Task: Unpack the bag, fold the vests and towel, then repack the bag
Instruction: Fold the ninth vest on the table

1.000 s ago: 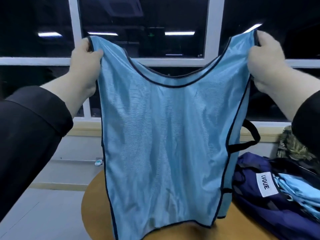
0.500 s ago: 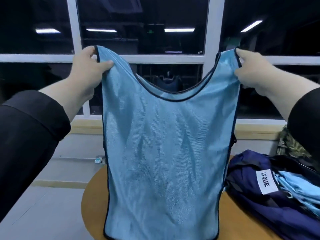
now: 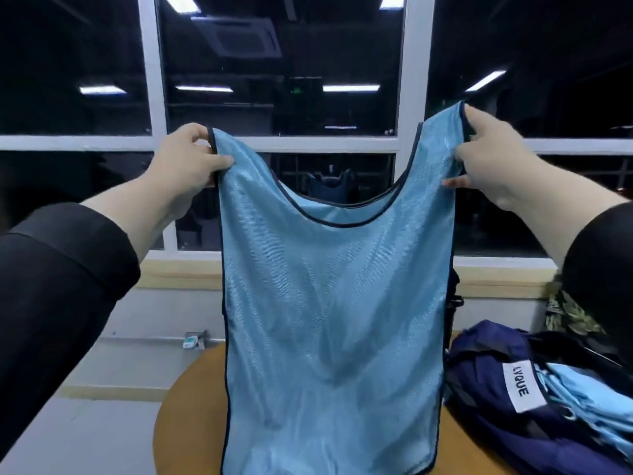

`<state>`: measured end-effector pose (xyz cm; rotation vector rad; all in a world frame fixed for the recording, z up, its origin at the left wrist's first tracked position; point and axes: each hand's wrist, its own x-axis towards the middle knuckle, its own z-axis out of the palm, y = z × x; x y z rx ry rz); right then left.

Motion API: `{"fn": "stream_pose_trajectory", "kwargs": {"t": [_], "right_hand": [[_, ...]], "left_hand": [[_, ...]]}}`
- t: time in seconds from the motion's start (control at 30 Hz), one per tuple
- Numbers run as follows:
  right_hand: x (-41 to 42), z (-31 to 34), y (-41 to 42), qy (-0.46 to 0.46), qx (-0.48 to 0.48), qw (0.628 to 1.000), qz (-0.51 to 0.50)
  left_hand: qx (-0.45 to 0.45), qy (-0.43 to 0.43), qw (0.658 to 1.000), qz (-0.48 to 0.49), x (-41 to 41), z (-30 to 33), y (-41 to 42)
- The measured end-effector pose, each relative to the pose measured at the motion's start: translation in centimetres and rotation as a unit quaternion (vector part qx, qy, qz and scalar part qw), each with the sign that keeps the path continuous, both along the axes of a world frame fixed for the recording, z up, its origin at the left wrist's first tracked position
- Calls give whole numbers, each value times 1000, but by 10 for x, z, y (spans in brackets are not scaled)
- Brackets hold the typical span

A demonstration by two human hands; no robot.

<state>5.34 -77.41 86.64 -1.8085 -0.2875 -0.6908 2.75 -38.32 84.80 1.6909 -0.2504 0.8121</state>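
Here the left hand pinches one shoulder strap of the light blue vest and the right hand pinches the other — held high and apart so the cloth hangs flat and square, likely for folding. Its hem drops toward the round table. At the table's right edge lies the navy bag, more blue vests on it.
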Motion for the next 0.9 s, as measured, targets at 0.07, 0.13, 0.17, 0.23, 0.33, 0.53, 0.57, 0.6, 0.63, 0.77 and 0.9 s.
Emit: {"fn": "stream_pose_trajectory", "kwargs": {"t": [0.07,0.13,0.17,0.23,0.33,0.53,0.57,0.6,0.63,0.77,0.9], "right_hand": [[-8,5,-2,-27,10,999,-17],[-17,10,-4,-57,19,998,-31],[-22,12,-5,-70,23,997,-36],[-30,17,-8,-91,27,994,-46],[-39,27,-10,-106,20,992,-62],[-46,42,-8,-123,15,989,-81],[-44,41,-8,-119,15,989,-82],[-40,40,-7,-111,15,990,-83],[-35,39,-7,-101,17,991,-83],[9,17,-7,-44,33,996,-75],[77,-23,-7,15,53,998,-44]], "left_hand": [[-1,-9,1000,-1,-6,6,-1],[3,-22,1000,6,-16,12,-5],[1,-28,1000,11,-20,16,-6],[-5,-34,999,12,-28,23,-8],[14,-47,999,3,-38,33,-10],[-9,-62,998,22,-39,54,-8],[-12,-60,998,27,-35,56,-8],[-12,-57,998,30,-31,56,-8],[-8,-54,998,31,-26,56,-8],[27,-13,999,34,16,41,-4],[37,46,998,33,85,6,10]]}}
